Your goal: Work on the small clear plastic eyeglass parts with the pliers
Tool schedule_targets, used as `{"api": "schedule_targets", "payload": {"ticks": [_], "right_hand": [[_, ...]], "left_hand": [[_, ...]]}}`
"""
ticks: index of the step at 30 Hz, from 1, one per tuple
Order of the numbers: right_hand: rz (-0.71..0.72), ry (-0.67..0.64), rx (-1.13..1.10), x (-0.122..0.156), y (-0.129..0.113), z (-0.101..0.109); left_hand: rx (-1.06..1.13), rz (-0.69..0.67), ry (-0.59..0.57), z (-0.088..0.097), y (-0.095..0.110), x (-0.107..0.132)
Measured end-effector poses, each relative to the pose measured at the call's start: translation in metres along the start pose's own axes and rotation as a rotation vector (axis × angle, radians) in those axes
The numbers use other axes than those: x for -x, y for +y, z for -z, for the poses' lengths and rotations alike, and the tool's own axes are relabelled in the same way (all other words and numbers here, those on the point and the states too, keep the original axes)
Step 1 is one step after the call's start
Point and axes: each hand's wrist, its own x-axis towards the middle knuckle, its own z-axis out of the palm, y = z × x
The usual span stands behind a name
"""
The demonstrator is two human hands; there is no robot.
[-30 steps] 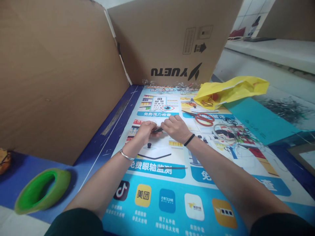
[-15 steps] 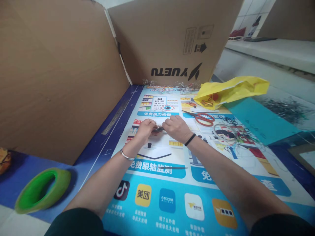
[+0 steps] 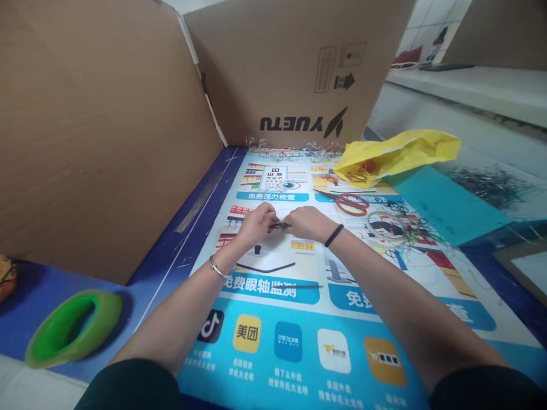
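My left hand [image 3: 256, 224] and my right hand [image 3: 308, 222] meet over the printed poster [image 3: 294, 319] on the table. Between their pinched fingertips is a small dark, thin piece [image 3: 278, 226], held at both ends. The left wrist wears a silver bangle, the right wrist a black band. Both hands' fingers are curled closed. What the piece is exactly is too small to tell.
Cardboard walls [image 3: 98, 125] stand at the left and back. A green ring-shaped dish [image 3: 70, 333] lies at the near left. Red-handled scissors [image 3: 348, 201], a yellow bag [image 3: 393, 156], a tangle of rubber bands and wire [image 3: 405, 228] and a teal sheet [image 3: 440, 205] lie to the right.
The two hands stay together on the dark piece; their fingers shift slightly and the right hand has turned a little flatter. The view has tilted slightly.
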Motion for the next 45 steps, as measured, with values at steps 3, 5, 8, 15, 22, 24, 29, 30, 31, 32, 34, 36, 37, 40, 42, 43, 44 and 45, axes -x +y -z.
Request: {"api": "schedule_targets", "payload": {"ticks": [3,5,8,15,22,24,29,30,31,32,34,36,37,40,42,43,44,45], "right_hand": [[0.010,-0.026,-0.014,0.000,0.001,0.001],[0.013,-0.030,-0.006,0.000,0.001,0.002],[0.025,-0.008,0.018,0.001,0.004,0.005],[0.033,0.262,-0.059,0.003,0.030,0.003],[-0.054,0.377,-0.074,0.000,0.045,-0.033],[-0.038,0.367,-0.072,-0.001,0.046,-0.038],[-0.028,0.401,-0.078,-0.001,0.048,-0.041],[-0.033,0.406,-0.077,-0.001,0.048,-0.041],[-0.036,0.405,-0.074,-0.001,0.049,-0.042],[-0.038,0.403,-0.068,-0.002,0.049,-0.043],[-0.036,0.387,-0.051,-0.003,0.049,-0.044],[-0.048,0.382,-0.039,-0.004,0.049,-0.045],[-0.048,0.375,-0.033,-0.005,0.049,-0.046],[-0.041,0.353,-0.017,-0.005,0.048,-0.047],[-0.047,0.368,-0.004,-0.005,0.047,-0.049],[-0.061,0.371,0.003,-0.004,0.047,-0.050],[-0.065,0.362,0.003,-0.004,0.048,-0.052],[-0.070,0.352,-0.003,-0.004,0.048,-0.053]], "left_hand": [[-0.054,-0.034,-0.046,-0.001,0.000,0.001],[-0.086,-0.042,-0.067,0.000,0.001,0.001],[-0.131,-0.056,-0.083,0.006,0.004,-0.002],[-0.229,0.015,-0.016,0.046,0.014,-0.011],[-0.660,-0.104,-0.167,0.046,0.003,-0.006],[-0.702,-0.105,-0.187,0.041,0.002,-0.005],[-0.753,-0.048,-0.141,0.046,0.006,-0.004],[-0.743,-0.034,-0.117,0.051,0.008,-0.004],[-0.734,-0.021,-0.091,0.057,0.010,-0.003],[-0.734,-0.007,-0.076,0.063,0.011,-0.002],[-0.785,0.017,-0.040,0.076,0.012,0.001],[-0.872,0.037,-0.042,0.088,0.010,0.006],[-0.923,0.054,-0.047,0.094,0.007,0.009],[-1.060,0.122,-0.061,0.105,-0.004,0.017],[-1.104,0.122,-0.046,0.109,-0.010,0.020],[-1.109,0.114,-0.034,0.108,-0.013,0.021],[-1.116,0.123,-0.013,0.107,-0.015,0.021],[-1.121,0.137,0.011,0.105,-0.017,0.021]]}}
